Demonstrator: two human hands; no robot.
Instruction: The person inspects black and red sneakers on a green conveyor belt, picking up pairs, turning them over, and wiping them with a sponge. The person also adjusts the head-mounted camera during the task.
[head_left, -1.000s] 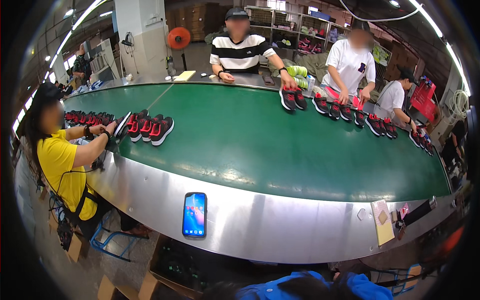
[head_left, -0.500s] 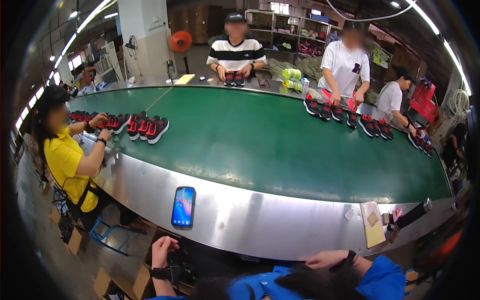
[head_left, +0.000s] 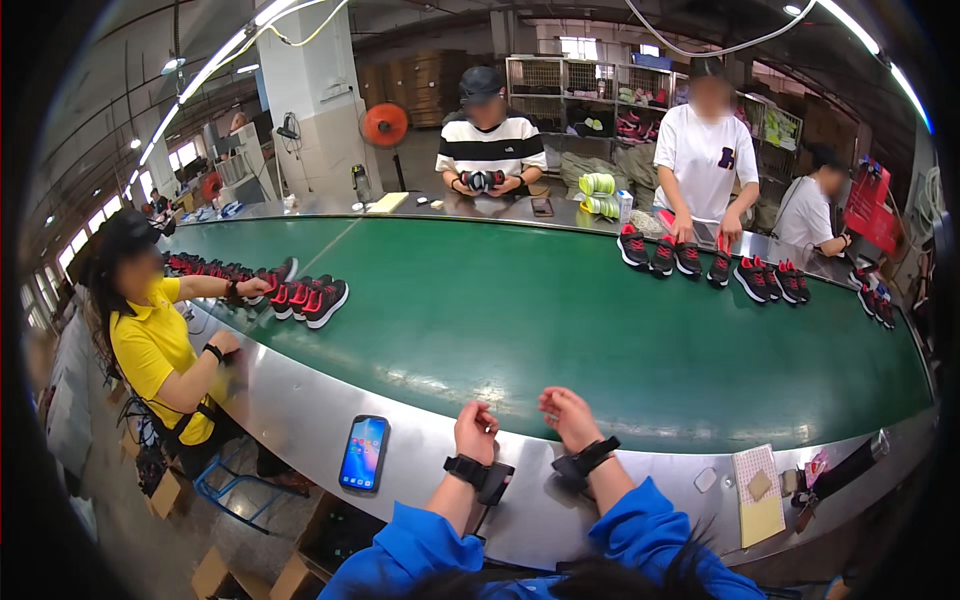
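Observation:
My left hand [head_left: 477, 432] and my right hand [head_left: 568, 415] are raised over the near edge of the green conveyor belt [head_left: 440, 300], a short gap between them. The fingers of both are loosely bent and apart, and I see nothing in either hand. Each wrist has a dark band with a small dark block on it. On the metal ledge [head_left: 300, 415] left of my left hand lies a phone [head_left: 364, 453] with a lit blue screen. A row of black and red sneakers [head_left: 310, 297] stands on the belt at the left, well away from my hands.
A co-worker in yellow touches the sneakers at the left. Across the belt one person holds shoes, and another handles sneakers [head_left: 688, 260] at the right. A yellow pad [head_left: 762, 515] and a dark-handled tool [head_left: 845, 468] lie on the ledge to my right.
Both my hands have come up from the ledge's near side to over the belt's edge, closer together. The person across has lifted a pair of shoes. The yellow-clad co-worker's arm reaches farther along the sneakers.

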